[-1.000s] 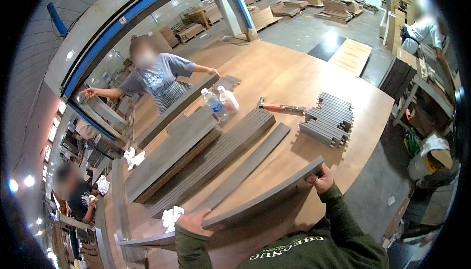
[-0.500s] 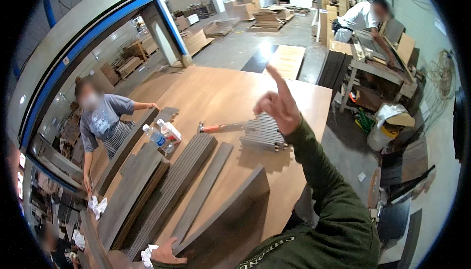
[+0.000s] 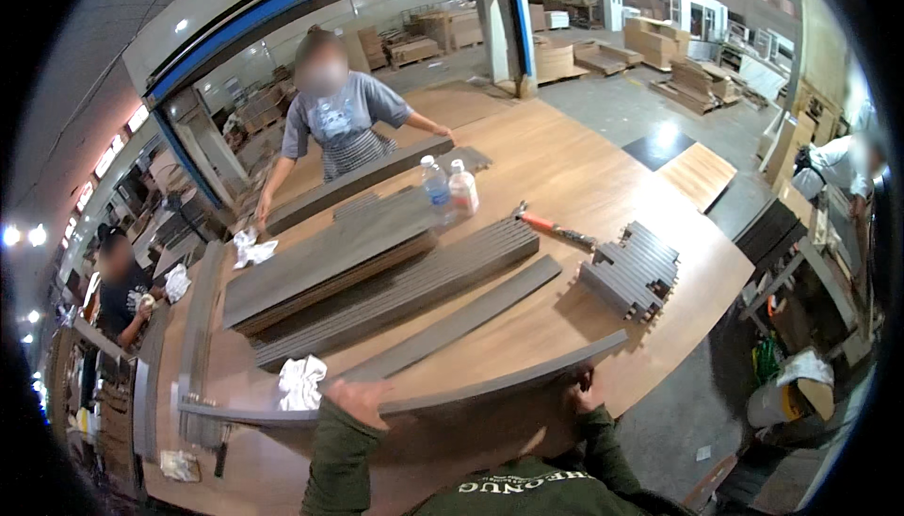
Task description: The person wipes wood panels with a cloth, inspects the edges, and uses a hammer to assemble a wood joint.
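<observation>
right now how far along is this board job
Done: a stack of dark boards lies on the table, short pieces piled near the hammer. In hand: left hand and right hand grip one long board on edge. Left: single boards lie loose beside the stack.

Both hands grip a long grey board on edge at the near side of the wooden tabletop (image 3: 603, 186): left hand (image 3: 356, 395) near a white rag (image 3: 301, 382), right hand (image 3: 582, 386) toward the board (image 3: 452, 398)'s other end. Beyond the board lie stacked grey panels (image 3: 330, 257), two bottles (image 3: 450, 186) and a hammer (image 3: 556, 227).
</observation>
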Demonstrator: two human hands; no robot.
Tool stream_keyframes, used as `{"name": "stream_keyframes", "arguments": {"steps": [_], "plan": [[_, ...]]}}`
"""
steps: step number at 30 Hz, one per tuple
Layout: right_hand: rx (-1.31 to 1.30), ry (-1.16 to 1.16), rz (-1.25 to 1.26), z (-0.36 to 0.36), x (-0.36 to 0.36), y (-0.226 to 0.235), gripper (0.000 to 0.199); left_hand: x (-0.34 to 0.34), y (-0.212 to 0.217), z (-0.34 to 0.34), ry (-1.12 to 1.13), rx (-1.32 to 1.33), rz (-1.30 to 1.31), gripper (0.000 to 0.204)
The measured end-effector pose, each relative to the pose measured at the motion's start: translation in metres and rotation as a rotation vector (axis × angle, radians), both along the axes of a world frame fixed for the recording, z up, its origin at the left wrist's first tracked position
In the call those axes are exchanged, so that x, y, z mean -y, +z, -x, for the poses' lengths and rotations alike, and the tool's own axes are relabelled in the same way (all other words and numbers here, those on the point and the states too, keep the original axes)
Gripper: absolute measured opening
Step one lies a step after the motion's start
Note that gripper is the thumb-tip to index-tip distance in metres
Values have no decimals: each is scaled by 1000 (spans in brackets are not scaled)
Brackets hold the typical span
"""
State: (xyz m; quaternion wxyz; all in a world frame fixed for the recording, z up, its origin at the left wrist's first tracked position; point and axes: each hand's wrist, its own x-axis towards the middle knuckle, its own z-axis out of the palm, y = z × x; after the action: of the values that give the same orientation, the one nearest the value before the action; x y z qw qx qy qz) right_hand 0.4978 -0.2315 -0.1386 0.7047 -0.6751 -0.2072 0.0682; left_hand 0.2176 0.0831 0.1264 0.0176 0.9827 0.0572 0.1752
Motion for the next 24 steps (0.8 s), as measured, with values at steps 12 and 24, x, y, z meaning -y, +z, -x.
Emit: {"name": "stream_keyframes", "arguments": {"steps": [12, 24], "plan": [[103, 53, -178, 26, -42, 161, 53, 48, 76, -29, -109, -78, 186, 27], [26, 79, 7, 21, -41, 105, 56, 36, 20, -68, -1, -200, 45, 49]]}}
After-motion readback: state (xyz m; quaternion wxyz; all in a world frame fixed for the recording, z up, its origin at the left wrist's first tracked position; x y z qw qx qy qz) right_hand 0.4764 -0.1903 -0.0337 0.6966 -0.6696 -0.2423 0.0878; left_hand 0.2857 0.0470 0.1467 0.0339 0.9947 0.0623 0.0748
